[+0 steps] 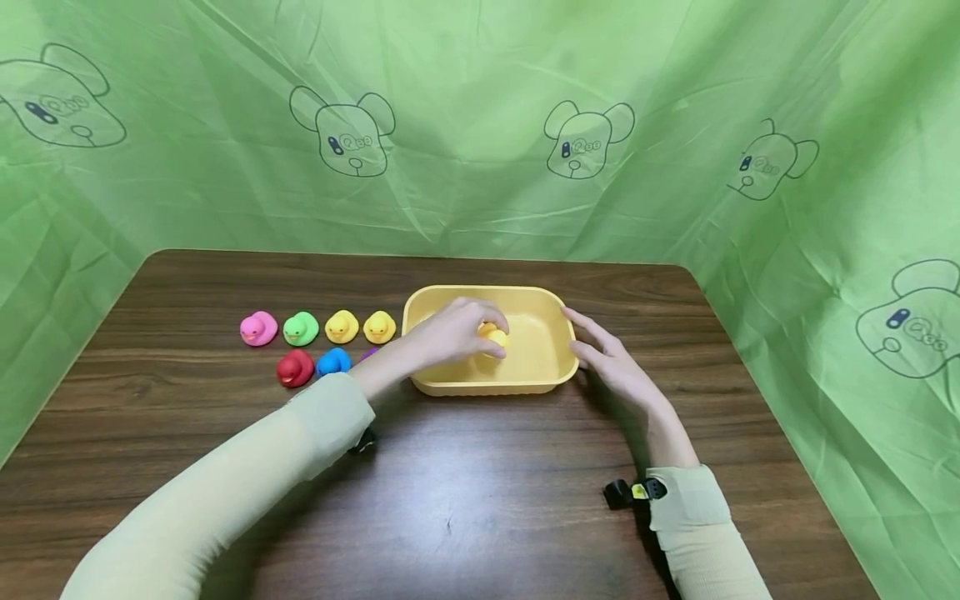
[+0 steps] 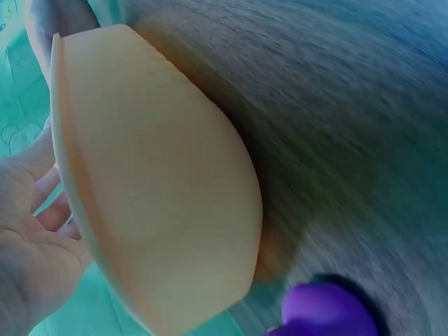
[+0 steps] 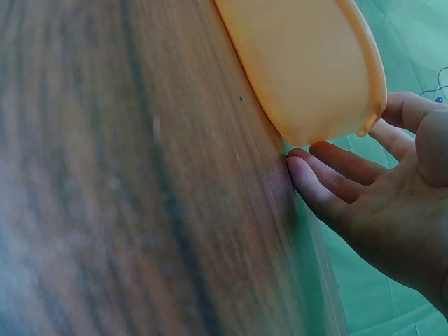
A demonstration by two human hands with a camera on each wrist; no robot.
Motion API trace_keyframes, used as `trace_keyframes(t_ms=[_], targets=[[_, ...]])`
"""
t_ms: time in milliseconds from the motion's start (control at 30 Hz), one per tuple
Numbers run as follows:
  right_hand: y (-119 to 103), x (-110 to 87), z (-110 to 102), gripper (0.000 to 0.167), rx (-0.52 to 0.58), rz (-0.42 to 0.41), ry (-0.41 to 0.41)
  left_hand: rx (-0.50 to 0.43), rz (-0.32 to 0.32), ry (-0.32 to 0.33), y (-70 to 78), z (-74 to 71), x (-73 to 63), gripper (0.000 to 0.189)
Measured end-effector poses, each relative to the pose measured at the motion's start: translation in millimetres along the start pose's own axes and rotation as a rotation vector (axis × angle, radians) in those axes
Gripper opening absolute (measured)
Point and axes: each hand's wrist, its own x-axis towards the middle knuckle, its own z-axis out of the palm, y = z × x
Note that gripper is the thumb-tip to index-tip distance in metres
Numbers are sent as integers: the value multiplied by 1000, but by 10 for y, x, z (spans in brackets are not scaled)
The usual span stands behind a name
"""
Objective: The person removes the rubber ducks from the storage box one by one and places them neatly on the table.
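My left hand (image 1: 459,331) reaches over the yellow tub (image 1: 543,335) and pinches a small yellow rubber duck (image 1: 495,336) between thumb and fingers, inside the rim. In the left wrist view the tub's outer wall (image 2: 161,175) hides that duck. At the tub's right end, my right hand (image 1: 617,367) rests its fingers against the rim. The right wrist view has this hand's fingers (image 3: 318,185) relaxed and slightly bent beside the tub wall (image 3: 301,63). Left of the tub stand pink (image 1: 258,329), green (image 1: 301,329) and two yellow ducks (image 1: 342,327).
Nearer me are a red duck (image 1: 295,368), a blue duck (image 1: 333,362) and a purple duck (image 2: 325,311), partly hidden by the left arm in the head view. All stand on a dark wooden table (image 1: 465,500). A green printed curtain (image 1: 465,167) hangs behind it.
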Motion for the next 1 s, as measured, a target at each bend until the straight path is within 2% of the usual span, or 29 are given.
trace_keyframes(t_ms=[267,567,700,1000], targets=[[1,-1,-2,57,11,0,0,16,42,48,-44,-103,-149,30],[3,-1,-2,57,13,3,0,60,40,96,-50,-247,-327,34],[6,0,-1,57,15,-1,-1,49,34,124,-71,-290,-404,34],[3,-6,-1,57,11,12,-2,17,63,169,-77,-399,-557,35]])
